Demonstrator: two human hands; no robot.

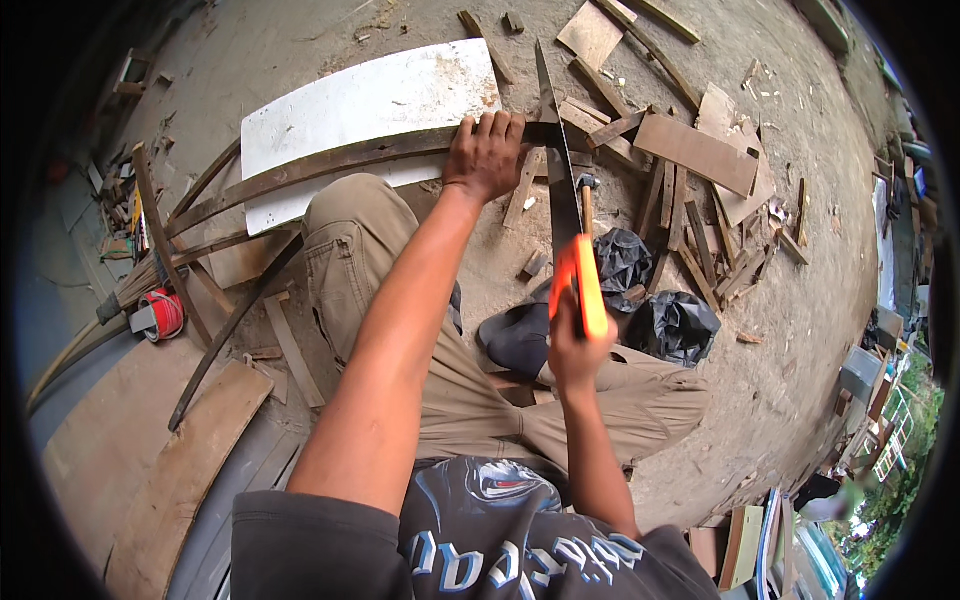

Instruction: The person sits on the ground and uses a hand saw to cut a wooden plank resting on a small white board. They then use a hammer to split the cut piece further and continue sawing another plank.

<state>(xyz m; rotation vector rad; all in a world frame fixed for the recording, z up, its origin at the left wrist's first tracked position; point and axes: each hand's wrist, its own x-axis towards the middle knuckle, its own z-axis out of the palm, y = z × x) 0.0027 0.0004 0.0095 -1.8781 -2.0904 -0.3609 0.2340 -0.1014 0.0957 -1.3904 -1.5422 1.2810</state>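
right hand (575, 345) grips saw (560, 190); left hand (487, 150) pins strip (330, 163).

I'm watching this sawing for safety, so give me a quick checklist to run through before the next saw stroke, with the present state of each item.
1. Right hand wrapped firmly around the orange saw handle: ok.
2. Left hand pressing the curved wooden strip down: ok.
3. Saw blade meeting the strip right beside the left fingers: not ok, the fingers are very close to the blade.
4. Strip resting on the white board for support: ok.
5. Hammer and wood scraps lying just beyond the blade: not ok, clutter near the stroke path.
6. Depth of the cut in the strip: cannot tell, the blade hides it.
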